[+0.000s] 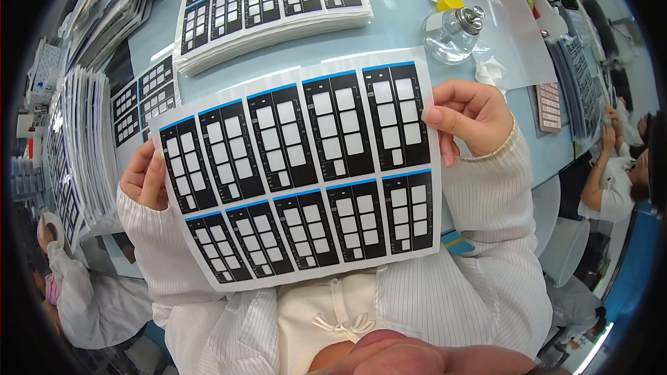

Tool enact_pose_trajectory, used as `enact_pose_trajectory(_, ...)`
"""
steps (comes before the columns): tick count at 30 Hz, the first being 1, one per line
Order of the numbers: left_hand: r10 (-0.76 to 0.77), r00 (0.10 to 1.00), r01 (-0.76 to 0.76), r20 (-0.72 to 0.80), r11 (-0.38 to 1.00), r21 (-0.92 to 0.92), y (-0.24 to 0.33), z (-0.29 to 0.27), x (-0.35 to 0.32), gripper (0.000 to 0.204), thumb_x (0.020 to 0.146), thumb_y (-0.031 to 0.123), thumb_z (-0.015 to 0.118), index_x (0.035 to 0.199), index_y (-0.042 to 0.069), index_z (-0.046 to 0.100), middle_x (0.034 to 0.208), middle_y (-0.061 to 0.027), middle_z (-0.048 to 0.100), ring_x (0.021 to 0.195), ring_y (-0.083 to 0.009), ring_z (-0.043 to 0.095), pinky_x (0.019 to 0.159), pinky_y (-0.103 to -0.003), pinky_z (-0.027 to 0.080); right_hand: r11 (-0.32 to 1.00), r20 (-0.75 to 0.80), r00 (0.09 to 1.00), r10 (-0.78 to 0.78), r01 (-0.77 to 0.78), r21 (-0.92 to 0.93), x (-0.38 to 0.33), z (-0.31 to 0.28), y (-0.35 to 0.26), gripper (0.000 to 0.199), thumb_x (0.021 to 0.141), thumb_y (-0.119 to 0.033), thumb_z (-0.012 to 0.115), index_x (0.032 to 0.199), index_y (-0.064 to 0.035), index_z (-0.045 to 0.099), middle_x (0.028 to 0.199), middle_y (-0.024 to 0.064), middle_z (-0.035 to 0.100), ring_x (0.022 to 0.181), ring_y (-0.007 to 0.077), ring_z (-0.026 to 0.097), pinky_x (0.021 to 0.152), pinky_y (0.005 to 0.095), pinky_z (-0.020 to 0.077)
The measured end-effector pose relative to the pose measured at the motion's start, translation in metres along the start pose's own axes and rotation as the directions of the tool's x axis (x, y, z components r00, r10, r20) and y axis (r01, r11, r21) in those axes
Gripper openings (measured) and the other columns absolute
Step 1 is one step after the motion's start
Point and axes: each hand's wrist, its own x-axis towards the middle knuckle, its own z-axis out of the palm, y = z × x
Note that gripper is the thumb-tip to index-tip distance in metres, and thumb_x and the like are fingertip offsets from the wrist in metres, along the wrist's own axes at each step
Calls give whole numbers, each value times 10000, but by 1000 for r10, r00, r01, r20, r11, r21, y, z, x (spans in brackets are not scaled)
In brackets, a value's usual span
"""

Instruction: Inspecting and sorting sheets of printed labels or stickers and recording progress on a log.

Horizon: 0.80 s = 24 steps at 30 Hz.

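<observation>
A white sheet printed with two rows of black panels, each with white blocks and a blue top edge, is held up in front of me. My left hand pinches its left edge between thumb and fingers. At the upper part of the right edge, my right hand grips the sheet with the thumb on top, the other fingers partly behind it. Beyond the held sheet lies a thick stack of similar printed sheets. Another printed sheet shows partly behind my left hand.
Tall piles of sheets stand at the left. A clear glass bottle with a metal top is at the far right of the pale blue table, near a crumpled white tissue. Co-workers sit left and right, including one person's arm.
</observation>
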Motion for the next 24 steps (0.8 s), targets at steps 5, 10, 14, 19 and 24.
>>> enact_pose_trajectory(5,-12,999,10,36,998,62,1,-1,3,355,862,154,551,1152,-46,502,925,-110,642,767,-119,619,671,-224,486,994,7,998,63,-62,-87,3,2,-2,137,842,-75,569,891,53,557,655,84,612,441,109,568,391,168,423)
enact_pose_trajectory(10,-44,998,41,37,997,71,2,-2,6,374,854,156,565,1164,-44,498,905,-106,649,750,-122,622,660,-226,486,994,10,996,87,-86,-65,5,1,-3,131,837,-54,571,902,58,554,681,91,620,450,100,564,398,173,431)
enact_pose_trajectory(14,-9,1000,9,-8,997,80,-3,3,5,392,846,161,579,1175,-37,497,888,-107,656,723,-121,625,637,-232,488,993,-2,997,75,-75,-94,2,1,-2,141,839,-46,563,927,64,551,699,97,625,452,97,562,399,175,435)
enact_pose_trajectory(19,-21,1000,22,-5,992,127,-7,2,4,396,845,166,583,1177,-33,499,849,-88,658,702,-107,621,611,-214,475,989,-6,998,62,-62,-134,2,1,0,166,831,-33,567,957,72,545,703,100,628,453,100,564,403,179,442)
enact_pose_trajectory(24,-5,1000,6,-4,988,155,-8,0,4,398,845,176,584,1179,-27,502,808,-66,656,671,-96,612,588,-193,457,996,15,999,43,-41,-84,0,0,0,168,830,-32,568,957,75,544,692,96,626,454,101,567,406,178,444)
